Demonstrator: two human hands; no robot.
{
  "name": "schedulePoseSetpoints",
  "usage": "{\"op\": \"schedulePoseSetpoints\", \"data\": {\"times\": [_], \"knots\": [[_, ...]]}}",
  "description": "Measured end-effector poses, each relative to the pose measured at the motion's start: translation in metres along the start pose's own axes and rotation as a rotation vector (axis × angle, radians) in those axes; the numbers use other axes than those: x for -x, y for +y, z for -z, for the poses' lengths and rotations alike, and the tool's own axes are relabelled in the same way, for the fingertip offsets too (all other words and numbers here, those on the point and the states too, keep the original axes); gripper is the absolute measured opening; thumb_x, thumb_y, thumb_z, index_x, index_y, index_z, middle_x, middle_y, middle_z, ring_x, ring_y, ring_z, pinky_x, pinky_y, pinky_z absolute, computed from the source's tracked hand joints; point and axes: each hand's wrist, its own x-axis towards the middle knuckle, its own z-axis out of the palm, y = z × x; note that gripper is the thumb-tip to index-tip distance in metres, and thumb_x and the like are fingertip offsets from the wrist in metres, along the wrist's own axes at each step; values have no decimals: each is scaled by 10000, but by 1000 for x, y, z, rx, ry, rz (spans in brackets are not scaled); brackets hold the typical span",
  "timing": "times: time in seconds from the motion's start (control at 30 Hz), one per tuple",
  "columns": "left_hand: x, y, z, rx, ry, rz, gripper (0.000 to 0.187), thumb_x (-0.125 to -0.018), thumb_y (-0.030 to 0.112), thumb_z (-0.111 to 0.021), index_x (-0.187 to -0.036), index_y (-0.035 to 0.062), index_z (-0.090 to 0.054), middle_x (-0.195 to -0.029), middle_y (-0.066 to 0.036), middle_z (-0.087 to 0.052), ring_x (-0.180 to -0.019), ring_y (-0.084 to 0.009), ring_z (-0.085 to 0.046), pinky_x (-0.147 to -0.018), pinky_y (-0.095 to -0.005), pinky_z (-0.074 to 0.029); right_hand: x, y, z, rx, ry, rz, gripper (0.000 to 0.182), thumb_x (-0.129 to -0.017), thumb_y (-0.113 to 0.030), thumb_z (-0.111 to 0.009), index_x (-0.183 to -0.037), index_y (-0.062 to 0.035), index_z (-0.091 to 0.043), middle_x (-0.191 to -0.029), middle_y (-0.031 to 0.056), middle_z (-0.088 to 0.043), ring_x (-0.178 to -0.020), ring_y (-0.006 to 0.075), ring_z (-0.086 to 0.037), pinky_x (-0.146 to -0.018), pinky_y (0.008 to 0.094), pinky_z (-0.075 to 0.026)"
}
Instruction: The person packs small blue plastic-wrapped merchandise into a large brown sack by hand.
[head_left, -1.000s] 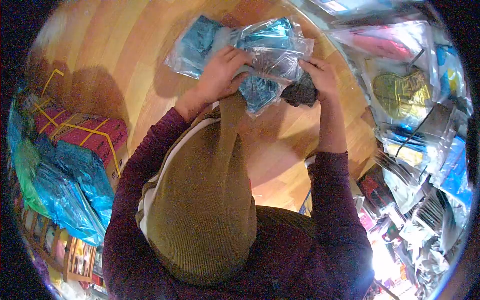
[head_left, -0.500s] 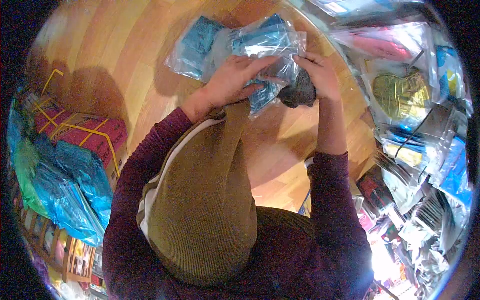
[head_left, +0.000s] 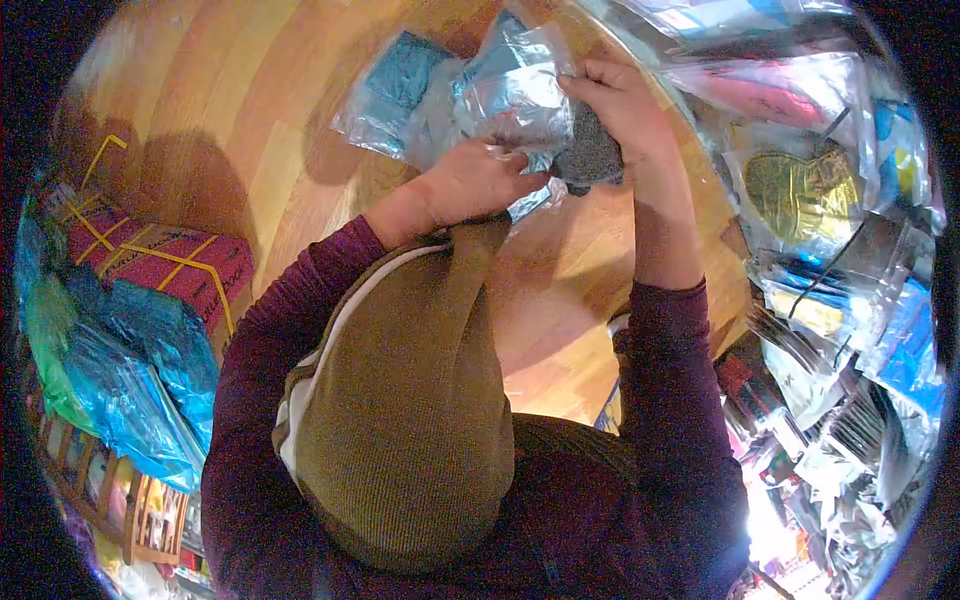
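A clear, shiny plastic bag [head_left: 510, 85] with something blue showing through is stretched between my hands. My right hand [head_left: 625, 105] pinches its right edge between thumb and fingers. Low on the bag, my left hand [head_left: 475, 180] is closed with its fingers curled at the bottom edge. A dark grey fabric piece [head_left: 590, 155] hangs beneath my right hand, next to the bag. Just left of this lies another clear bag [head_left: 395, 90] with a folded blue item, on the wood-grain surface [head_left: 240, 90].
Clear packages are heaped along the right, among them a gold item [head_left: 800, 190] and a pink one [head_left: 770, 95]. At left stand a pink-red box [head_left: 165, 265] with yellow straps, blue plastic bags [head_left: 130, 350] and a small slatted wooden crate [head_left: 155, 520].
My right hand has moved up and slightly left with the bag's edge. My left hand has dropped lower and curled its fingers. The grey fabric now shows more fully.
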Motion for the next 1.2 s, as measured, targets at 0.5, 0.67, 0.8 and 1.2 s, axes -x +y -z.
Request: {"op": "schedulePoseSetpoints", "data": {"times": [0.5, 0.67, 0.8, 1.2], "knots": [[-9, -2, 0, 67, -889, 299, 348, -730, 225, -564, -1038, 72, -508, -983, -159, -556, -807, -306, -582, -678, -397, -485, -17, -39, -50, 86, -300, 326, 165, -765, -162, -576, -867, -37, -607, -778, 14, -589, -715, 86, -528, -659, 218, -413], [4, 2, 1, 208, -9, 868, 543, -727, 226, -590, -1169, -7, -376, -1277, -298, -253, -825, -432, -550, -737, -436, -465, -10, -15, -11, -248, 44, 218, 194, -784, -126, -548, -932, -5, -581, -876, 75, -600, -814, 147, -563, -737, 262, -432], [12, -4, 3, 450, 172, 792, 661, -703, 227, -625, -1239, 21, -297, -1307, -292, -182, -990, -458, -455, -823, -447, -419, 26, 17, 3, -500, 368, 306, 215, -800, -116, -514, -943, 38, -553, -913, 103, -590, -816, 203, -572, -738, 296, -440], [29, -9, -5, 370, 60, 440, 700, -689, 172, -632, -1281, 73, -271, -1282, -197, -318, -1140, -390, -349, -929, -408, -343, 73, 140, -145, 473, 261, 288, 461, -773, -114, -467, -1218, -45, -367, -1242, 187, -367, -1133, 324, -375, -934, 421, -319]]}}
